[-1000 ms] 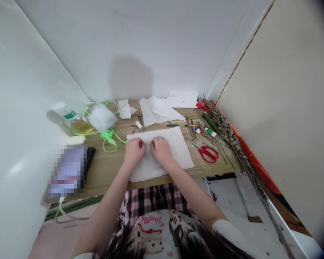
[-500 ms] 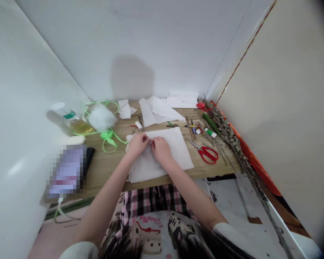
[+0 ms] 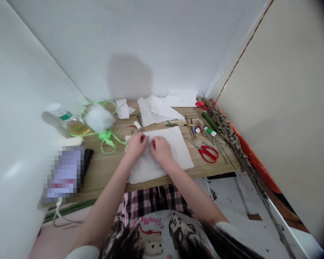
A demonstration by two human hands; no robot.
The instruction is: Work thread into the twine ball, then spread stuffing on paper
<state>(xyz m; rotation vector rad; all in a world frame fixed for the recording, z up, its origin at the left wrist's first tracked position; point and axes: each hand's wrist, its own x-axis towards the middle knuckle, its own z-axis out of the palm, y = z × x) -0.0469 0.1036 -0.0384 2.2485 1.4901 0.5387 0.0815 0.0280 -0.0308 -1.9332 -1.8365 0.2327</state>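
Observation:
A white sheet of paper or thin cloth (image 3: 175, 154) lies on the wooden table, its left edge ragged. Over its upper left part is my left hand (image 3: 136, 145), thumb and fingertips pinched together; anything between them is too small to make out. Close beside it, with a small gap, my right hand (image 3: 161, 149) curls its fingers in the same way, and its fingertips are partly hidden. Both hands rest on or just above the sheet. Red-handled scissors (image 3: 208, 153) lie to the right of the sheet, blades toward the far left.
White fluffy stuffing (image 3: 99, 118), green ribbon (image 3: 106, 136) and a tilted bottle of yellow liquid (image 3: 77, 126) are at the left. A phone (image 3: 64, 171) lies nearer. Torn white pieces (image 3: 158, 111) sit at the back. Twigs and dried stems (image 3: 226, 131) line the right edge.
My hands have moved slightly apart, the left a little to the left, so the gap between the fingertips is wider. The sheet and scissors lie as before.

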